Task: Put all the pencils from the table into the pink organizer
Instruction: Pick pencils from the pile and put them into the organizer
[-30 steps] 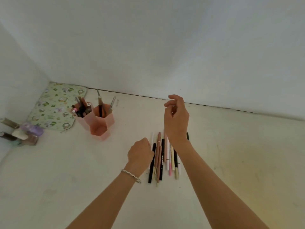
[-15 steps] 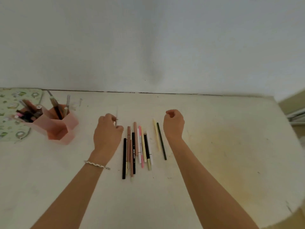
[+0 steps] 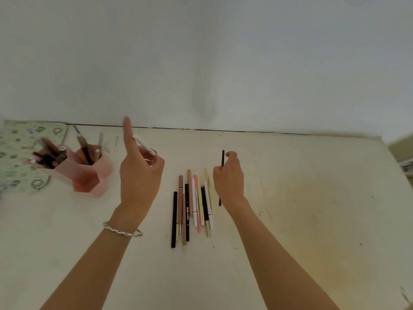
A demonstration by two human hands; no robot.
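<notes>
Fingers [image 3: 154,162] pinching white pencil [image 3: 144,148], tip up-left, black pencil [image 3: 222,158] upright

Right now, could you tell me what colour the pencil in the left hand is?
White, held in the left hand: the pencil shows best in the head view.

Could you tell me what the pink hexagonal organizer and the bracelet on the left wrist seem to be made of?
The pink hexagonal organizer looks like matte moulded plastic: flat, even walls with crisp edges. The twisted silver-coloured bracelet looks like polished metal, since it catches bright highlights; the alloy cannot be told.
</notes>
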